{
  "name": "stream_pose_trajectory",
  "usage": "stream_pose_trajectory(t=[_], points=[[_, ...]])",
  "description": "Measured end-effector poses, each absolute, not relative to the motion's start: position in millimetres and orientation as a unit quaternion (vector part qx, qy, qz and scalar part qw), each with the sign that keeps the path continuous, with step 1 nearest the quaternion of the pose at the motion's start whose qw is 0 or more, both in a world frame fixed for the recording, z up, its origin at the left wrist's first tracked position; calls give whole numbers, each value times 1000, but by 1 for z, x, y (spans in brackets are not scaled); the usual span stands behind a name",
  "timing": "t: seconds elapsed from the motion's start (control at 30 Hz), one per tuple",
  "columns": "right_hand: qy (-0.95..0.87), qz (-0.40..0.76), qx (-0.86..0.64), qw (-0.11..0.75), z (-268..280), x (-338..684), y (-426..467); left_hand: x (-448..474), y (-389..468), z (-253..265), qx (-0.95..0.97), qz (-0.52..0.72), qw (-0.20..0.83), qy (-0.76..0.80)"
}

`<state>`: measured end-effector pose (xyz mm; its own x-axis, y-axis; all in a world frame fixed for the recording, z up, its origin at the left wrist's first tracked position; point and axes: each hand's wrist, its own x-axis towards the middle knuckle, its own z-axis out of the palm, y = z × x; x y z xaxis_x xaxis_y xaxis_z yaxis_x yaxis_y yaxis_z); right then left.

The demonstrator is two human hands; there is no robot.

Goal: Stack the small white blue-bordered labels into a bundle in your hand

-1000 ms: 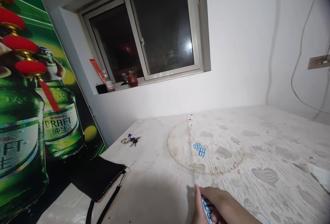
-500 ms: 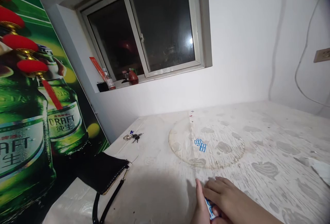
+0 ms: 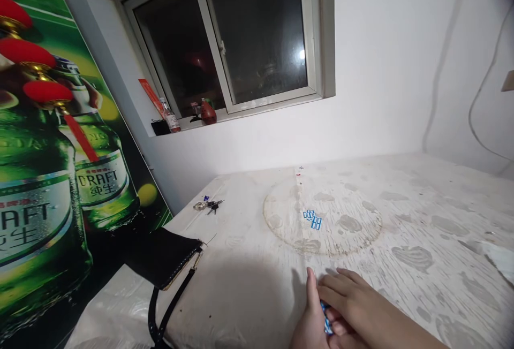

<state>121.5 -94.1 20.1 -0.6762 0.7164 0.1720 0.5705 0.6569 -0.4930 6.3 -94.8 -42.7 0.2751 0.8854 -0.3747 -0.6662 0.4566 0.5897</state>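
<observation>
Low in the head view, my left hand (image 3: 307, 317) is curled with its thumb pointing up, around a small blue-and-white stack that looks like playing cards (image 3: 326, 321). From the right, my right hand (image 3: 350, 302) closes over the same stack, its fingers bent across the far end and lower side. Most of the stack is hidden between the two hands. Beyond them on the white table lie a few flat pieces with blue outlines, seemingly cards (image 3: 312, 219), overlapping one another inside a round stain.
A black bag (image 3: 160, 258) with a strap lies at the table's left edge. Keys (image 3: 212, 206) rest farther back. White paper or cloth (image 3: 498, 262) is at the right. Bottles (image 3: 172, 119) stand on the windowsill beyond the table (image 3: 241, 220).
The view has tilted slightly down and both hands appear a little higher in it. They stay closed around the stack, with small finger shifts. The cards on the table look unchanged.
</observation>
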Motion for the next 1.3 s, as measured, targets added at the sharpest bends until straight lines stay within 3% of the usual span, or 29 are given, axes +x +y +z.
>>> stream_pose_trajectory(t=[0.13,0.33,0.8,1.3], points=[[-863,276,-381,184,26,126,-102,12,-97,-29,75,437,825,349],[-797,390,-376,267,39,156,-93,10,-99,-12,85,465,840,264],[-788,178,-556,194,13,138,69,5,-100,-13,97,452,867,188],[-767,184,-600,134,11,130,95,6,-94,-16,78,455,870,173]])
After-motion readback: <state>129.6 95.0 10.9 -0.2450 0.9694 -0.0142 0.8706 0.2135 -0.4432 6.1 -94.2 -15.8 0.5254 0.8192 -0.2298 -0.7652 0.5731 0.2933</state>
